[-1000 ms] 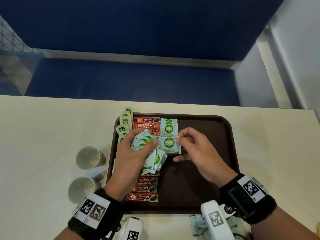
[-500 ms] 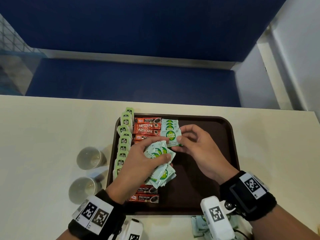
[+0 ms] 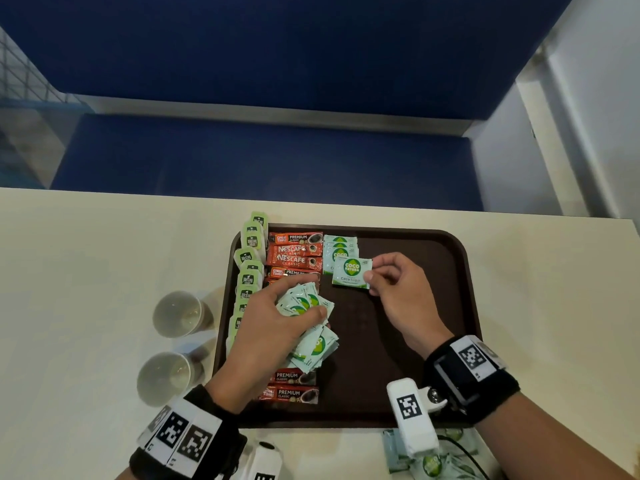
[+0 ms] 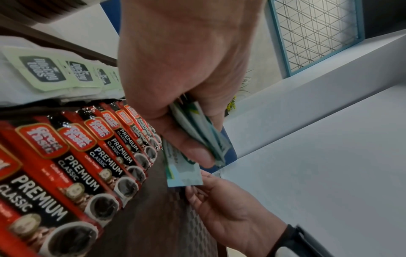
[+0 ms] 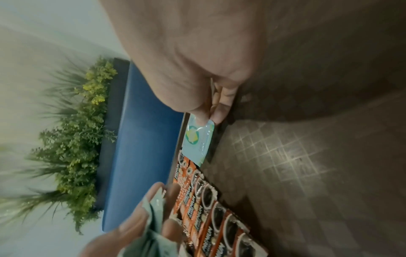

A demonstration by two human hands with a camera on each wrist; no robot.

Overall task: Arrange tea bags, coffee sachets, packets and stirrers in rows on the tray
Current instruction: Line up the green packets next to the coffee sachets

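Our right hand has carried one sugar packet back toward the short packet row, its grip pinching an edge for flat placing; our left hand clutches the spare packets over the tray, ready to feed.

Coffee sachets partly under left hand

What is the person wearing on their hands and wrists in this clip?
Both hands are bare, without gloves or visible sleeves. The left wrist carries a black band with white square-code marker tags. The right wrist has a black band bearing one white code tag. A white camera block with its own code marker sits below it, trailing a thin black cable.
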